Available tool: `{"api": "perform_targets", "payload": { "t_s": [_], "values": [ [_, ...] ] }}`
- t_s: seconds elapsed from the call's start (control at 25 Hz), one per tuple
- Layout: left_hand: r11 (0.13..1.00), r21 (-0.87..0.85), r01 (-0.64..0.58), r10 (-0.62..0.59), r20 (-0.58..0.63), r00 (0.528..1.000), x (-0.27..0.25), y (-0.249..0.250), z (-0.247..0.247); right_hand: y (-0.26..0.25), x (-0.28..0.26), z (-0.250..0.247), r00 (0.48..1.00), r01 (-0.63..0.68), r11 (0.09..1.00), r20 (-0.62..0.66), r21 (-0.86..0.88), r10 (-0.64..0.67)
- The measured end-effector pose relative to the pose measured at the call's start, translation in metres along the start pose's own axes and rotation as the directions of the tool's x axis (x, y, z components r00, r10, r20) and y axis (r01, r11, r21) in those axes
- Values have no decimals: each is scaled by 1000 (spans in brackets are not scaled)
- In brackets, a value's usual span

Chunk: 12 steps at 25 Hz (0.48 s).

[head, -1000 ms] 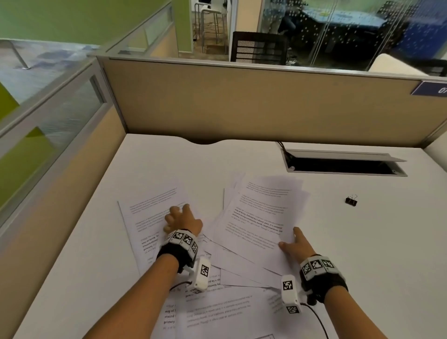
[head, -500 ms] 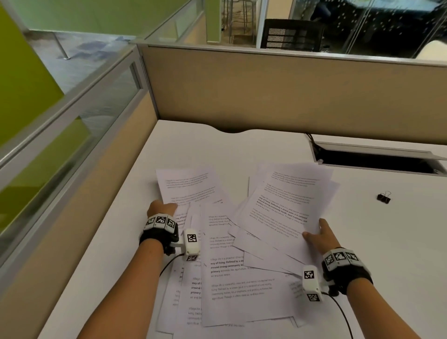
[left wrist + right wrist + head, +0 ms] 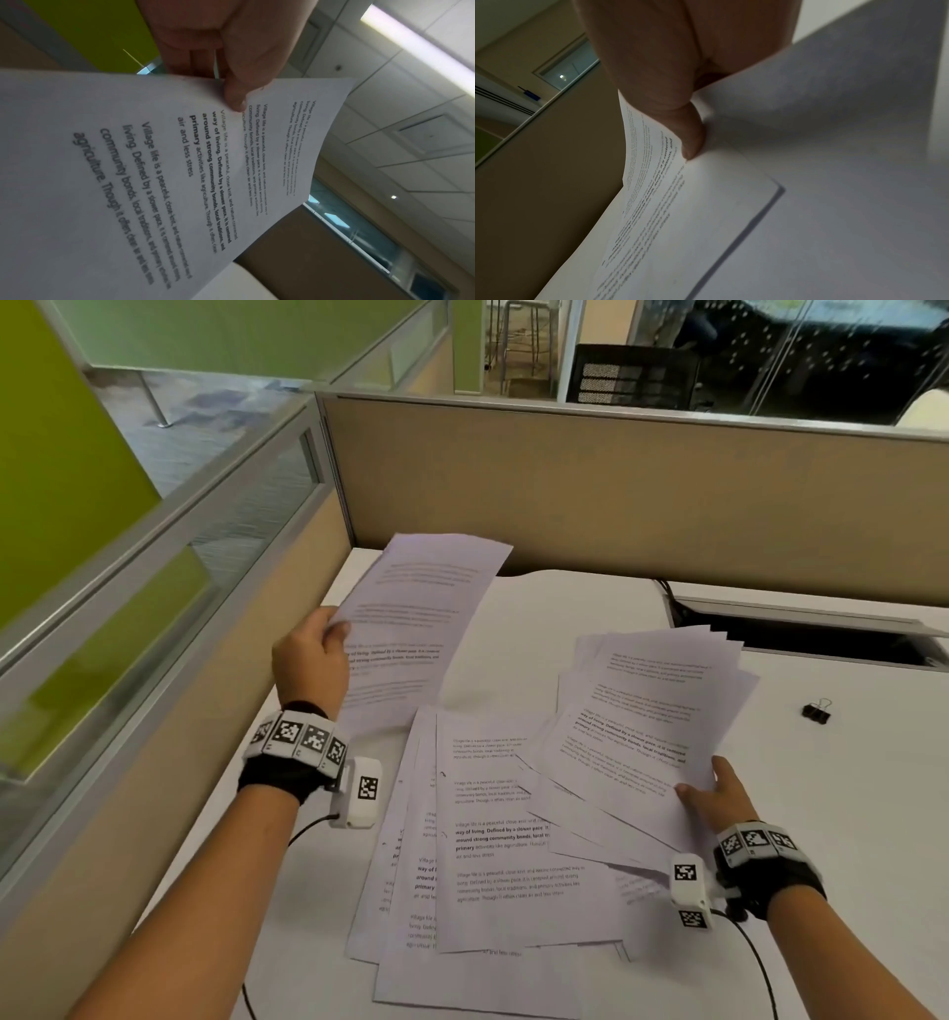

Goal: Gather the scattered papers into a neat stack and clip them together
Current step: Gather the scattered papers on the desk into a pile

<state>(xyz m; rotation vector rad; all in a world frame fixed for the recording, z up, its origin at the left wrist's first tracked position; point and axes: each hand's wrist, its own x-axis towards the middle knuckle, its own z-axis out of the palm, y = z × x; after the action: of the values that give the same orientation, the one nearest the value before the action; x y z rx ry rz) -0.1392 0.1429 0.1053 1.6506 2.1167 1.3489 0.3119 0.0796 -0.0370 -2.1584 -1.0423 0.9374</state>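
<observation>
My left hand [image 3: 313,654] pinches one printed sheet [image 3: 416,629] by its left edge and holds it tilted above the desk; the left wrist view shows the thumb [image 3: 235,95] on that sheet [image 3: 154,182]. My right hand [image 3: 719,796] grips the near right corner of a fanned bundle of papers [image 3: 647,711], thumb [image 3: 690,142] on top in the right wrist view, with the bundle's corner [image 3: 706,203] raised. Several more printed sheets [image 3: 493,855] lie spread between my hands. A small black binder clip [image 3: 816,711] rests on the desk to the right.
The white desk [image 3: 847,788] is bounded by a beige partition [image 3: 616,495] at the back and a beige and glass one [image 3: 215,588] on the left. An open cable hatch [image 3: 811,634] sits at the back right. Wrist camera cables trail near the front edge.
My left hand has taken hold of the far-left sheet and lifted it off the desk. My right hand stays on the bundle's corner. The head view has shifted left.
</observation>
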Motion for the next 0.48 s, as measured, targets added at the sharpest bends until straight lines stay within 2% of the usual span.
{"api": "perform_targets", "payload": {
  "t_s": [0.24, 0.4, 0.48],
  "values": [
    [994, -110, 3, -12, -78, 997, -15, 9, -46, 19, -13, -18, 999, -16, 1000, -31, -18, 15],
    [976, -189, -105, 61, -222, 973, -32, 9, -62, 37, -22, -23, 998, -56, 998, -34, -21, 55],
    [969, -233, -84, 37, -199, 979, -39, 6, -58, 42, -27, -23, 997, -61, 998, -39, -21, 60]
  ]
}}
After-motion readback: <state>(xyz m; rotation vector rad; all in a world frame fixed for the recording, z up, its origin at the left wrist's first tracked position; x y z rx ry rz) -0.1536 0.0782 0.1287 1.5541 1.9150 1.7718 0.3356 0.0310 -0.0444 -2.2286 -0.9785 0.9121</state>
